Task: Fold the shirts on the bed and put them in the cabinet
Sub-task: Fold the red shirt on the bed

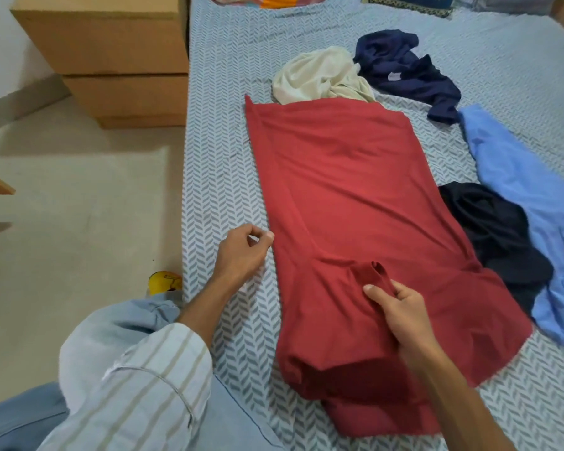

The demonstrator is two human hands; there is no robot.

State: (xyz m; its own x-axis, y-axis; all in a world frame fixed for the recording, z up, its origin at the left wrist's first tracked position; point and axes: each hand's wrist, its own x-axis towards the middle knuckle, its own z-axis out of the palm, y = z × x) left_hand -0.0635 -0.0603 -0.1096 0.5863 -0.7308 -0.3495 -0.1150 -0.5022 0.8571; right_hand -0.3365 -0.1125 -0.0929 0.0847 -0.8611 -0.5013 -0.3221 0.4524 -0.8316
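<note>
A red shirt (349, 203) lies spread lengthwise on the bed (222, 131), its sides folded inward. My right hand (401, 317) pinches a small fold of red cloth near the shirt's near end. My left hand (241, 252) hovers at the shirt's left edge with fingers curled; thumb and forefinger are close together with nothing visibly between them. Beyond and to the right lie a cream shirt (319, 76), a navy shirt (404, 70), a light blue shirt (528, 203) and a black shirt (495, 236), all crumpled.
A wooden drawer cabinet (111, 53) stands on the floor left of the bed. A yellow object (163, 281) lies on the floor by the bed's edge. Pillows (404, 3) sit at the bed's far end.
</note>
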